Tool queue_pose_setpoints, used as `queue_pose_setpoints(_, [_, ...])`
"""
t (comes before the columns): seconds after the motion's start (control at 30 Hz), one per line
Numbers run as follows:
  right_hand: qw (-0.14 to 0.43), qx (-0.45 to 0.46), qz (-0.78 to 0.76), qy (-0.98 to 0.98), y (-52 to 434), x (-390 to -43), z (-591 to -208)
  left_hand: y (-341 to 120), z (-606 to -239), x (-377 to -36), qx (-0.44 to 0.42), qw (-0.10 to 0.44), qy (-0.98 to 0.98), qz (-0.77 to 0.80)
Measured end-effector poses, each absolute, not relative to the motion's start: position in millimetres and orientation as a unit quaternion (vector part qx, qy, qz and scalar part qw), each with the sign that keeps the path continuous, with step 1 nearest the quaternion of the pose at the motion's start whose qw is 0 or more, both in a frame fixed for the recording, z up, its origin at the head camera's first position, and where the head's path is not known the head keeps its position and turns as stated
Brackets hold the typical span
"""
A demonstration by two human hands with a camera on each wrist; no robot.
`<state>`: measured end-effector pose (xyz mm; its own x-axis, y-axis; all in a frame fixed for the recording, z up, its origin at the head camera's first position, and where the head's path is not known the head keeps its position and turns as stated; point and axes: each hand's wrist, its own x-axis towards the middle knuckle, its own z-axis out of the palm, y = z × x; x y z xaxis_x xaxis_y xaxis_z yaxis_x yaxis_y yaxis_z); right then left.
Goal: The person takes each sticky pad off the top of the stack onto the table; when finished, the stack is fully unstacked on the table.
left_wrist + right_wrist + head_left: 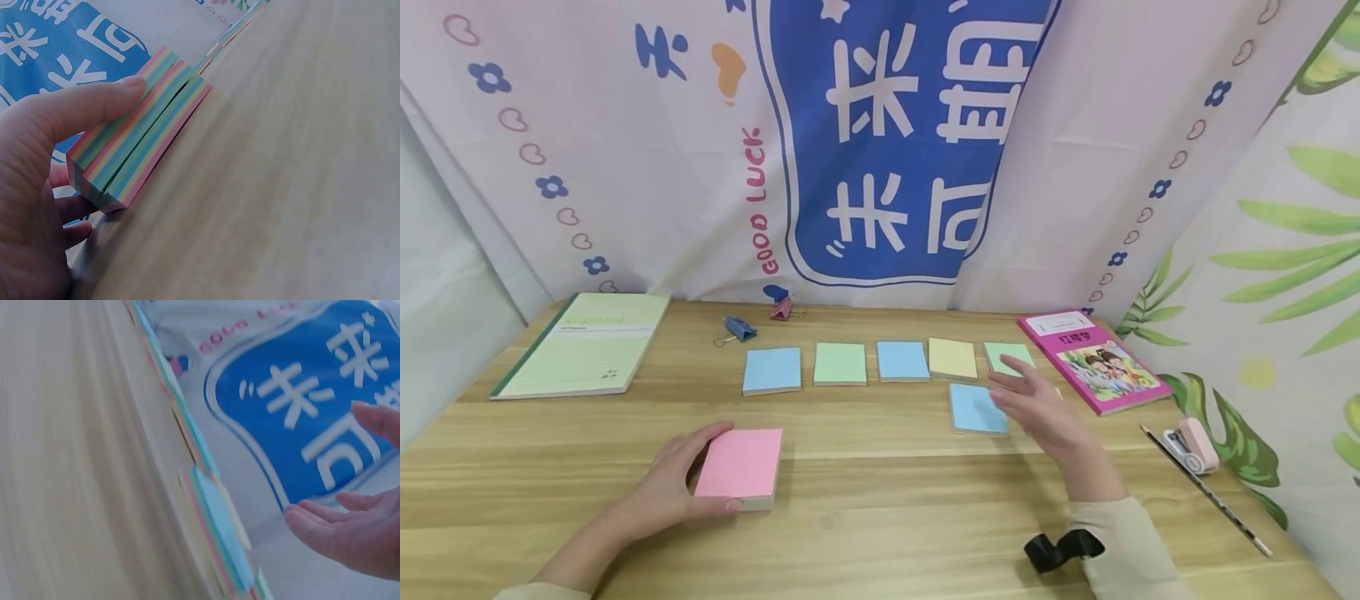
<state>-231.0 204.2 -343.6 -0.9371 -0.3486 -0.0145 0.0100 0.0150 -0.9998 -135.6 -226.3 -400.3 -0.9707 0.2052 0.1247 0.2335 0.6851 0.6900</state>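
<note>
So the left hand (673, 483) is wrapped around a thick pad of sticky notes (741, 465) with a pink top sheet, sitting near the front of the wooden table (880, 517). Thumb along the near edge, fingers curled around the far-left side. From the left wrist view you can see the pad's side is striped in pink, green, blue and yellow layers (it looks split into a few blocks), with the thumb (94, 106) pressed on top.

The right hand (1037, 404) hovers with fingers spread and relaxed, holding nothing, just above a blue note pad (973, 408) that lies a bit in front of the row. That row runs across the middle of the table: blue pad (772, 369), green pad (840, 363), another blue one (902, 360), yellow pad (952, 358), and a green one (1003, 354) partly behind the fingers.

Also around: a green notebook (587, 343) far left, two binder clips (741, 327) near the backdrop, a pink book (1093, 358) on the right, and a small pink stapler (1191, 444) beside a pencil (1210, 492).
</note>
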Motion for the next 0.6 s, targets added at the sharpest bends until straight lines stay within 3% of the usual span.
queue_pose_setpoints(0.3, [0.227,-0.280,-0.698,0.619,100.3,-219.2,-345.6,-227.8,-399.6,-134.6,-0.122,0.014,-0.918,-0.376])
queue_pose_setpoints(0.6, [0.306,-0.272,-0.650,0.640,27.2,-203.8,-369.3,-227.7,-401.0,-137.3,-0.128,0.021,-0.920,-0.370])
